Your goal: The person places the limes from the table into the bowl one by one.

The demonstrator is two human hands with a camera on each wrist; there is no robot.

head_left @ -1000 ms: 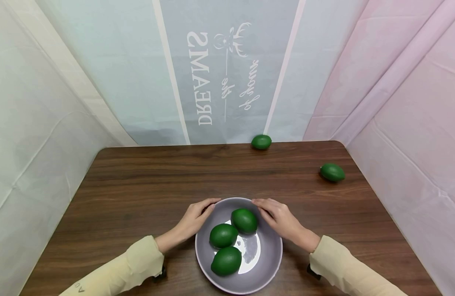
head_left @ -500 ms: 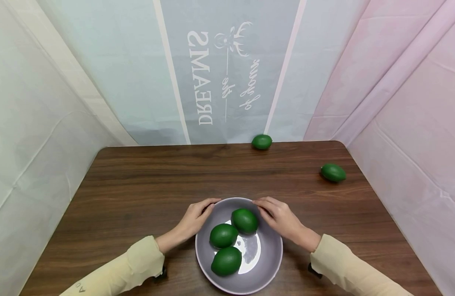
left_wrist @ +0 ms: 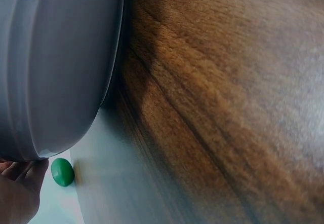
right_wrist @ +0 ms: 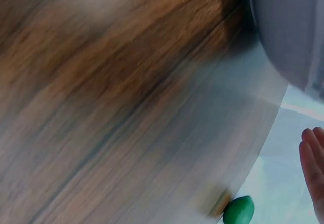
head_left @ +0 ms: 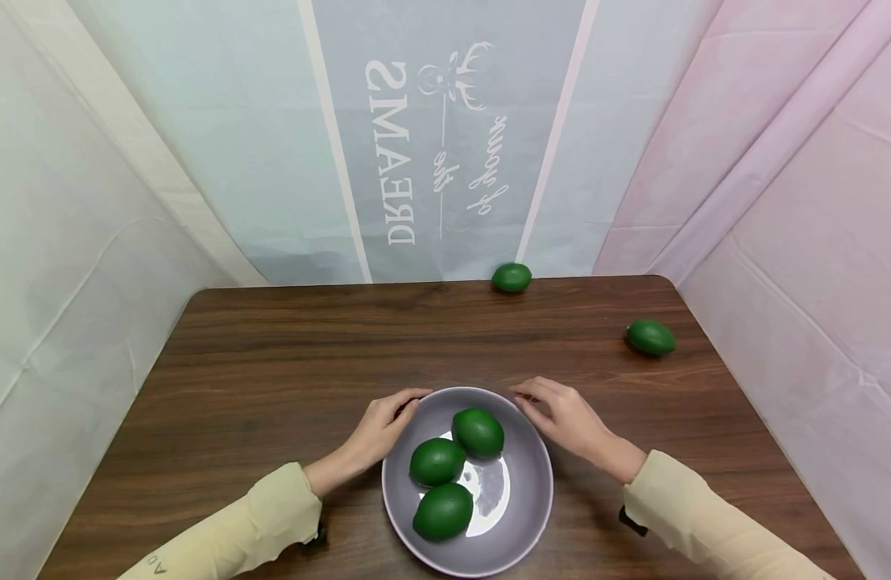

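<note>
Bowl (head_left: 525,487) sits between the two hands (head_left: 376,425) (head_left: 572,420)

In the head view, the left forearm (head_left: 221,524) enters near eight o'clock, the right forearm (head_left: 706,515) near four. The left hand (head_left: 376,427) points toward two o'clock, the right hand (head_left: 567,416) toward ten, fingers gently bent, thumbs parted.

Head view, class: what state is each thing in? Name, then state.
Round glossy grey bowl: upright on the dark brown wood-grain table.
Three green oval fruits: whole, inside the bowl.
Green oval fruit at the table's far edge: whole, outside the bowl.
Green oval fruit farther right: whole, lying on the table.
Left grip: touching the bowl.
Right grip: holding nothing, beside the bowl.
Pale printed cloth backdrop: hanging.
</note>
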